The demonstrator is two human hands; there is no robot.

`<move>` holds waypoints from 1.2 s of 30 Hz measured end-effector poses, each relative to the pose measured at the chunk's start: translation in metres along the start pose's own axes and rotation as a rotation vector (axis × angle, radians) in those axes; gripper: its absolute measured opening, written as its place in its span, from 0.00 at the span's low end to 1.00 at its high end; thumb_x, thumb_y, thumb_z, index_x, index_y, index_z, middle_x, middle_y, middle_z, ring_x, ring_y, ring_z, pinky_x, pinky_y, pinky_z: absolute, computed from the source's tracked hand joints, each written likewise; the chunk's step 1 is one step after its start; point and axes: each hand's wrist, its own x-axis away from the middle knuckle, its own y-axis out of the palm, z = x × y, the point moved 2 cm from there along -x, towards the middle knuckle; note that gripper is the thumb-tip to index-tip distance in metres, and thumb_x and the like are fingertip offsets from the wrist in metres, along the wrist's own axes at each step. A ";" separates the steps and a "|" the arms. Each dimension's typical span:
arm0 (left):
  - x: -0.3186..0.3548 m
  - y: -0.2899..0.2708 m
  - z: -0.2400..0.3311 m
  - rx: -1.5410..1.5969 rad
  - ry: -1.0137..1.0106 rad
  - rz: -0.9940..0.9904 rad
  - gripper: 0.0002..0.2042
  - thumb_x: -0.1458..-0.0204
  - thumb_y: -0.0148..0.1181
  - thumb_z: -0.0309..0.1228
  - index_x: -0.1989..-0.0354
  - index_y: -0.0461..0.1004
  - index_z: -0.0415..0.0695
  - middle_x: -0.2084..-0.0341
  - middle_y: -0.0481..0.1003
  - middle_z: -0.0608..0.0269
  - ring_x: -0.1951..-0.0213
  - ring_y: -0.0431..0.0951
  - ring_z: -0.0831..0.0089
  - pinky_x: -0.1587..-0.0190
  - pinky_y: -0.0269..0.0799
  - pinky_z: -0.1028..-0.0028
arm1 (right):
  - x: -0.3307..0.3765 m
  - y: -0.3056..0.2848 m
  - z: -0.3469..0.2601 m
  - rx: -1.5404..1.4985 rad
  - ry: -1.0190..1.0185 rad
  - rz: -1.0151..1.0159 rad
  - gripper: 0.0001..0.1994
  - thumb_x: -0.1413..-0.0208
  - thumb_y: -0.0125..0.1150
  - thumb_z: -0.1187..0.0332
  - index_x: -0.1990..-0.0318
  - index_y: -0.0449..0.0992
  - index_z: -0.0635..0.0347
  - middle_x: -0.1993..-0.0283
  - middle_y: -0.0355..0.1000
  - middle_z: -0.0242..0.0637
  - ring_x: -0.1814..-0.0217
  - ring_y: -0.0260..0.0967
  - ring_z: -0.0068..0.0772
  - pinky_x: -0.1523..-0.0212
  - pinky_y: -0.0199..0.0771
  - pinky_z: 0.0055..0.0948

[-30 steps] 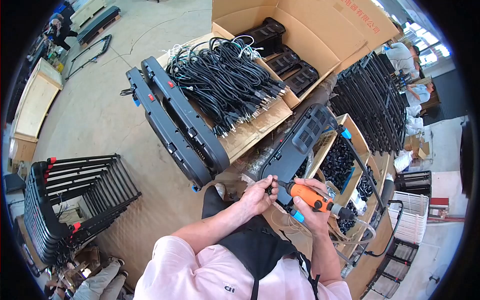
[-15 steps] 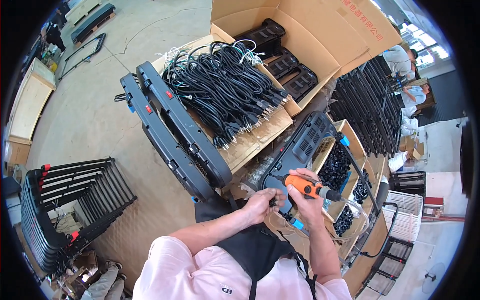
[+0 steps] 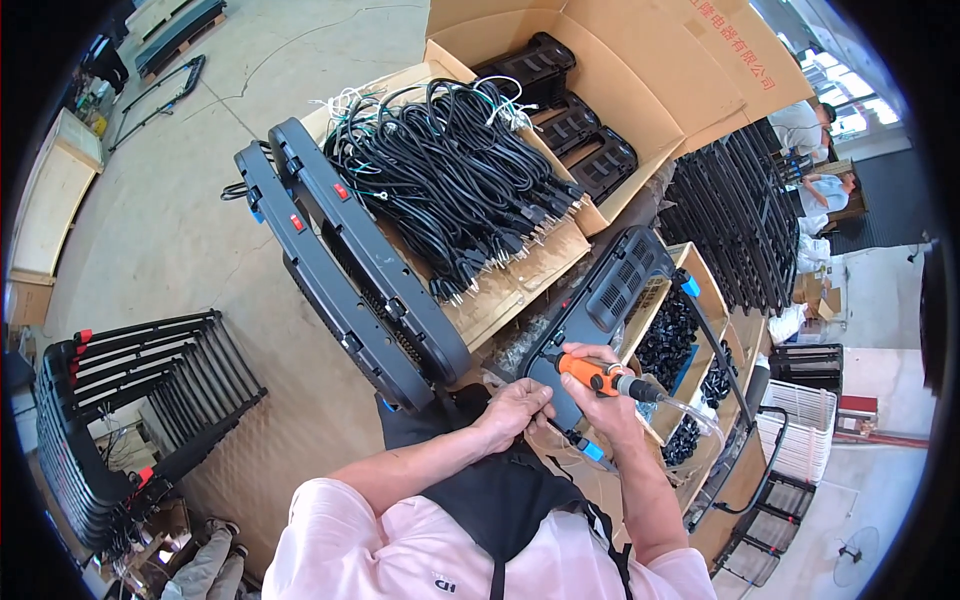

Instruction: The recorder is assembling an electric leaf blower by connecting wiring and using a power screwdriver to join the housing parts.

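My right hand [image 3: 604,408] is wrapped round an orange power screwdriver [image 3: 588,374] with a clear hose at its rear end. The tool's front end points left, at the lower part of a long black plastic housing [image 3: 578,318] with a raised vented box on it. Whether the bit touches the housing, I cannot tell. Beside the housing's near end, my left hand [image 3: 512,412] is closed, fingertips pressed together. What it holds, if anything, is hidden. A blue-ended black tube [image 3: 592,450] lies near the housing's lower edge.
Left of the bench stand two long black housings [image 3: 375,280] with red switches. Behind lie bundled black power cords [image 3: 450,180] and an open carton [image 3: 640,80] of black parts. A divided wooden bin [image 3: 712,285] holds small black pieces. Black frames [image 3: 190,400] stand at left; people work far right.
The screwdriver and my right hand have shifted slightly left and up. My left hand has moved a little left, and the small dark pieces at its fingers no longer show.
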 end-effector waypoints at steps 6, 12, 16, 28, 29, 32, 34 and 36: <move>0.007 0.007 0.010 0.243 0.018 0.079 0.10 0.28 0.57 0.37 0.53 0.75 0.43 0.67 0.79 0.67 0.72 0.76 0.80 0.71 0.73 0.78 | 0.003 -0.001 -0.008 0.017 0.007 0.022 0.18 0.44 0.72 0.78 0.47 0.77 0.63 0.41 0.79 0.43 0.42 0.79 0.32 0.40 0.78 0.31; -0.008 0.004 0.018 0.356 -0.020 0.103 0.12 0.29 0.59 0.41 0.57 0.77 0.46 0.72 0.76 0.71 0.75 0.73 0.81 0.73 0.68 0.80 | 0.032 -0.037 -0.024 -0.277 0.017 0.159 0.28 0.46 0.71 0.81 0.38 0.68 0.64 0.40 0.78 0.48 0.38 0.77 0.39 0.35 0.77 0.39; -0.031 0.031 0.030 0.467 -0.067 0.071 0.13 0.31 0.61 0.45 0.56 0.76 0.48 0.72 0.72 0.74 0.71 0.69 0.80 0.69 0.64 0.78 | 0.040 -0.066 -0.018 -0.313 -0.064 0.180 0.27 0.46 0.69 0.82 0.38 0.68 0.63 0.40 0.78 0.51 0.35 0.76 0.43 0.33 0.76 0.42; -0.141 0.153 0.031 0.619 -0.112 -0.036 0.12 0.27 0.54 0.41 0.50 0.77 0.46 0.71 0.73 0.73 0.69 0.72 0.78 0.66 0.71 0.77 | 0.022 -0.192 0.024 -0.349 -0.081 0.296 0.26 0.46 0.71 0.79 0.40 0.69 0.62 0.40 0.78 0.50 0.35 0.75 0.41 0.32 0.74 0.43; -0.153 0.164 0.030 0.615 -0.095 -0.049 0.14 0.26 0.52 0.42 0.49 0.76 0.46 0.71 0.72 0.72 0.69 0.72 0.78 0.66 0.71 0.77 | 0.017 -0.204 0.029 -0.336 -0.080 0.298 0.26 0.46 0.72 0.79 0.40 0.69 0.62 0.40 0.78 0.50 0.35 0.75 0.41 0.32 0.74 0.42; -0.186 0.200 0.033 0.550 -0.067 0.026 0.14 0.26 0.51 0.43 0.51 0.76 0.45 0.70 0.75 0.70 0.68 0.74 0.74 0.64 0.74 0.75 | -0.002 -0.245 0.048 -0.296 -0.068 0.301 0.26 0.44 0.72 0.77 0.39 0.70 0.62 0.40 0.78 0.46 0.37 0.75 0.36 0.33 0.74 0.39; -0.207 0.217 0.028 0.523 -0.072 0.078 0.16 0.25 0.48 0.43 0.51 0.75 0.42 0.63 0.79 0.63 0.64 0.78 0.69 0.60 0.80 0.72 | -0.022 -0.271 0.065 -0.317 -0.076 0.351 0.27 0.45 0.73 0.75 0.39 0.70 0.62 0.41 0.78 0.45 0.38 0.76 0.36 0.33 0.74 0.39; -0.224 0.223 0.022 0.502 -0.115 0.082 0.15 0.24 0.45 0.38 0.48 0.74 0.40 0.59 0.79 0.60 0.60 0.81 0.67 0.56 0.82 0.69 | -0.047 -0.299 0.071 -0.261 -0.100 0.406 0.25 0.44 0.73 0.74 0.40 0.72 0.62 0.43 0.80 0.44 0.39 0.76 0.32 0.33 0.74 0.37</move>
